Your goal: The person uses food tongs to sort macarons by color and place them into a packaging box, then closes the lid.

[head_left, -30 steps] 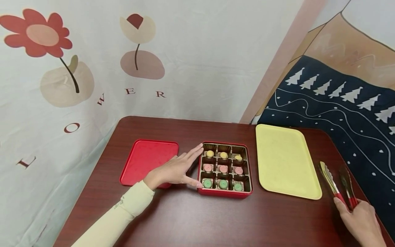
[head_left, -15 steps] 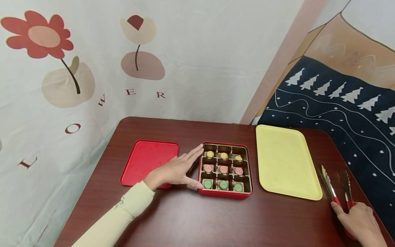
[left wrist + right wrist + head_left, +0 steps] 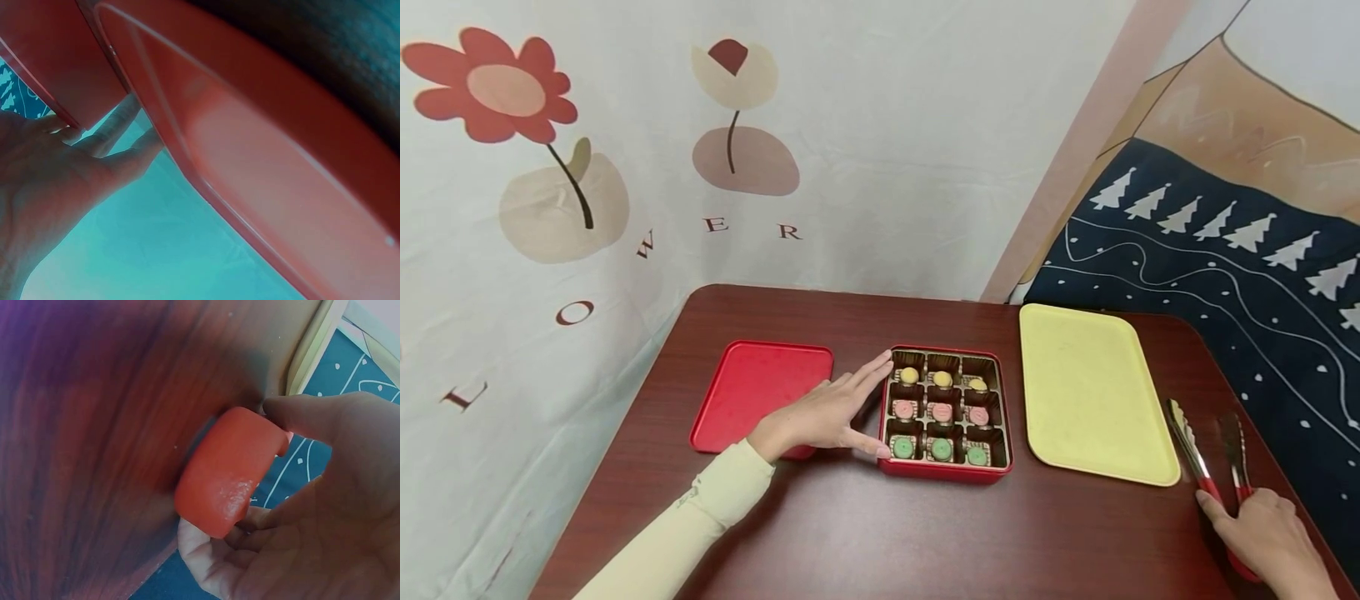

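Note:
A square red tin (image 3: 942, 472) holds a gold divider with round sweets on paper: a yellow row (image 3: 908, 376) at the back, a pink row (image 3: 942, 412) in the middle, a green row (image 3: 941, 450) in front. My left hand (image 3: 820, 417) lies along the tin's left side, thumb and fingers straight and spread, tips at its rim. At the table's right, my right hand (image 3: 1270, 533) grips red-handled metal tongs (image 3: 1198, 461), whose two arms stand apart with nothing between them. In the right wrist view, thumb and fingers hold either side of the red handle (image 3: 228, 469).
The red lid (image 3: 752, 392) lies to the tin's left, partly under my left forearm and hand. A yellow tray (image 3: 1090, 392) sits between the tin and the tongs. Behind the brown table (image 3: 850, 533) hang printed cloths.
The tongs' arms have spread wider, and my right hand has shifted slightly left with them. My left hand stays at the tin.

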Available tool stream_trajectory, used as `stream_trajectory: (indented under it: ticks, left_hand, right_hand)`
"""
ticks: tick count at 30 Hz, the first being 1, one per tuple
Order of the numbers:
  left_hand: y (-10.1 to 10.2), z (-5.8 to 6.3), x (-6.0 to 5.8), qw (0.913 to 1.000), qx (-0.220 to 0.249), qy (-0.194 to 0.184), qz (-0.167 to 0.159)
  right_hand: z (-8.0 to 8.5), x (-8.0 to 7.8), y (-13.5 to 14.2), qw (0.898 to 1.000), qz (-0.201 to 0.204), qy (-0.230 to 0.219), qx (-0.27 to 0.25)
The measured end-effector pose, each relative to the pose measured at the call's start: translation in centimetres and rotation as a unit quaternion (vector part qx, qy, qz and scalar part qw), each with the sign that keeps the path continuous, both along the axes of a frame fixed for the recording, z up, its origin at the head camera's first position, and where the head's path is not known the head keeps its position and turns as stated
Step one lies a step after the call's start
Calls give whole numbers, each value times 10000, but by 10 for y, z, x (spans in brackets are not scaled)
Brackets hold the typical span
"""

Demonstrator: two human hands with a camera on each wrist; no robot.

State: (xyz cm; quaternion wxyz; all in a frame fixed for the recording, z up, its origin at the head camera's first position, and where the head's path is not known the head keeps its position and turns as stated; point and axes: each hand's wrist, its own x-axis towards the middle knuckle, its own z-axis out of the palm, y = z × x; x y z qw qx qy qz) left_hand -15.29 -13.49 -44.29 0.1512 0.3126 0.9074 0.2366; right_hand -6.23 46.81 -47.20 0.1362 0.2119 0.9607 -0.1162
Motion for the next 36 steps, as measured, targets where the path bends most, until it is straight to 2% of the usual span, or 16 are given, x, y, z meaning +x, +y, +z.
stream_trajectory:
  ticks: [7,14,27,32,36]
  left_hand:
    - [-1,-1,1,10000,-8,-13,12]
    - [-2,-1,1,10000,33,45,-43]
    - [-6,1,1,9998,144,36,-90]
    - [-10,3,4,9998,164,57,-21]
    - [-12,5,5,9997,194,-83,78]
  right_hand:
    - [-3,-1,0,9993,-37,-137,342]
    - [3,2,-1,9994,-190,283,-73]
    - [1,8,-18,9967,-554,191,-564]
    - [5,7,-27,9970,-255,488,-537]
    - [7,7,-33,9943,188,887,-570]
